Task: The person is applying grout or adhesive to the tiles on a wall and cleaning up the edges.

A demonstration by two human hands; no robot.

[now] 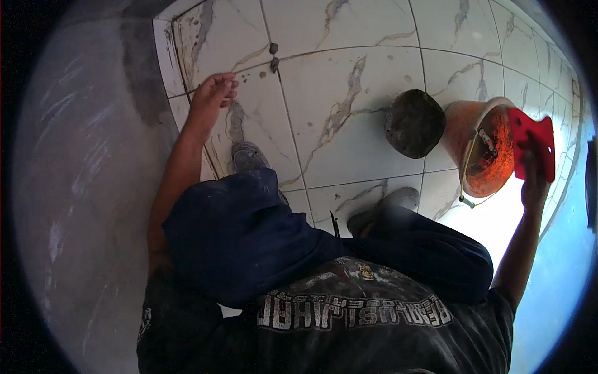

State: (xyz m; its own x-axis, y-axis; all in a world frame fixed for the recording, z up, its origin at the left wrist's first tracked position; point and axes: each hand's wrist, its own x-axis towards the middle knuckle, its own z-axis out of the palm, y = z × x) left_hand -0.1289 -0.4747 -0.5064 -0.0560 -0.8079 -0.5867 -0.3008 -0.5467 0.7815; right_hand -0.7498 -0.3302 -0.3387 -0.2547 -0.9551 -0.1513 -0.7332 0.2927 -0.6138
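Note:
My left hand [215, 92] hovers over the floor tiles near the left wall, its fingers loosely bent and a little apart, with nothing seen in them. In my right hand [534, 171], far to the right, is a flat red grout spreader [534, 140] with a notched edge and a small hole. The spreader is beside the rim of an orange bucket [458, 128], whose inside is smeared with residue and whose wire handle hangs at the near side. Left of the bucket is a dark, round, shallow bowl-like thing [414, 124]; whether it holds anything I cannot tell.
White marble-patterned tiles [349, 149] with dark joints cover the floor. Two small dark lumps [274, 57] lie at a tile joint. A grey plastered wall [87, 187] rises on the left. My shoes [249, 156] rest on the tiles; bright light falls near the bucket.

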